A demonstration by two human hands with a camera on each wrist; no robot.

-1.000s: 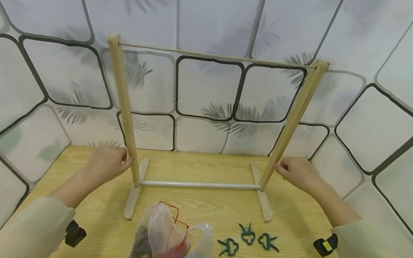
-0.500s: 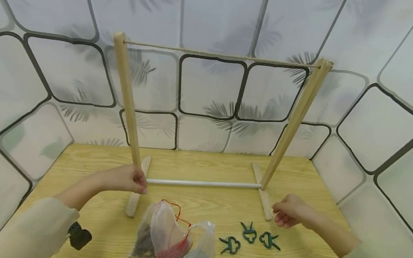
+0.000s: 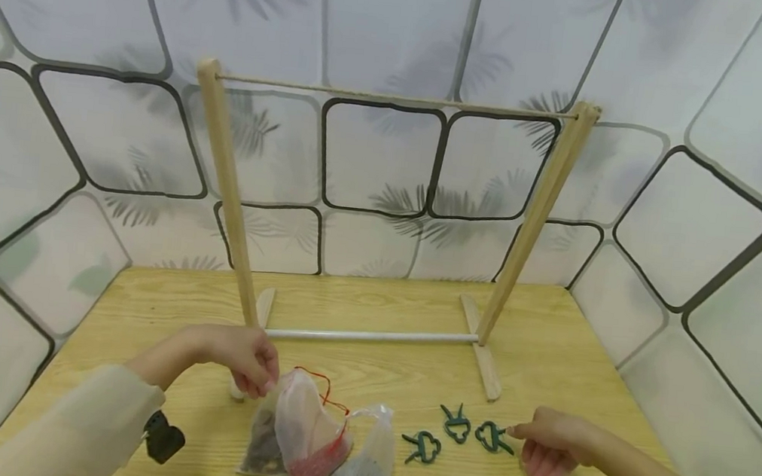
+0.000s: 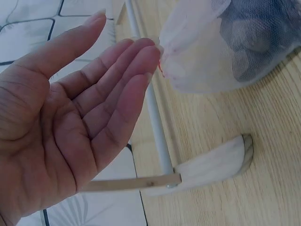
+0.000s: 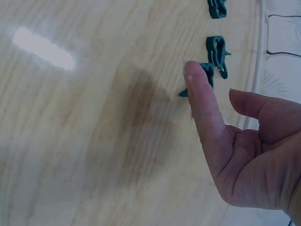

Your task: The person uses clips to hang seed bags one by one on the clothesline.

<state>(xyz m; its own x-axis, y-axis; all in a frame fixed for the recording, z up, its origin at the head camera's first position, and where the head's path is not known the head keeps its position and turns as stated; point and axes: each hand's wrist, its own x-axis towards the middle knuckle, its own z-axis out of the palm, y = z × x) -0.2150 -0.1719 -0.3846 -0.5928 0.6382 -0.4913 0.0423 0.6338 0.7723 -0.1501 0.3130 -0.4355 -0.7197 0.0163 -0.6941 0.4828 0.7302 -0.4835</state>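
My left hand (image 3: pixel 244 358) hovers at the upper edge of the bags, its fingers loosely bent and holding nothing; in the left wrist view its fingertips overlap the neck of a sheer bag. One sheer bag (image 3: pixel 265 447) contains dark lumps. Over it leans a white mesh bag (image 3: pixel 299 427) with red contents and a red drawstring. To their right lies a bag with grey grains (image 3: pixel 363 471). My right hand (image 3: pixel 556 442) is at the rightmost green plastic clip (image 3: pixel 490 436), fingertips right at its handles. Two more clips, an upper one (image 3: pixel 456 424) and a left one (image 3: pixel 421 447), lie nearby.
Behind the bags stands a wooden frame (image 3: pixel 536 214) with two posts, flat feet and a white crossbar (image 3: pixel 372 336). A thin rope (image 3: pixel 393 98) stretches between the post tops. Patterned curtains (image 3: pixel 381 162) surround the wooden table (image 3: pixel 375 305) at the back and sides.
Both hands have left the frame's posts and come down toward me, the left to the bags and the right to the clips. Bags, clips and frame have stayed in place.
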